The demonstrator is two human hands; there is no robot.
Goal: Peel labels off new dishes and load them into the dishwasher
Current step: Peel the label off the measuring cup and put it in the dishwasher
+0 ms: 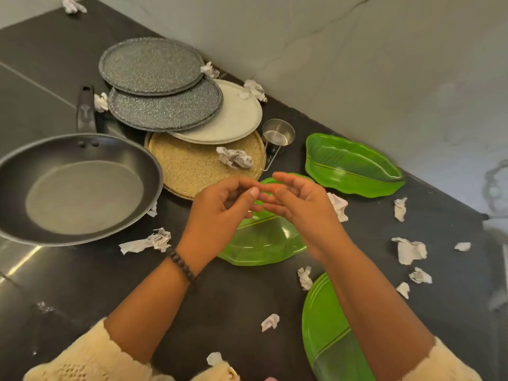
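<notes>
Both forearms reach forward and angle inward, so the two hands meet fingertip to fingertip. The left hand (220,207) has its fingers curled, thumb and forefinger drawn together at the meeting point. The right hand (299,204) has its fingers loosely bent, tips touching the left's. Whether anything is pinched between them cannot be told. A dark beaded bracelet (182,266) circles the left wrist, and cream knitted sleeves (90,356) are pushed up both forearms.

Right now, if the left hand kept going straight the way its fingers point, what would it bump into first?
Most likely the right hand. The left hand points its fingers right at it, and their fingertips already nearly meet above the green leaf plate. Depth is hard to judge from this one view.
</notes>
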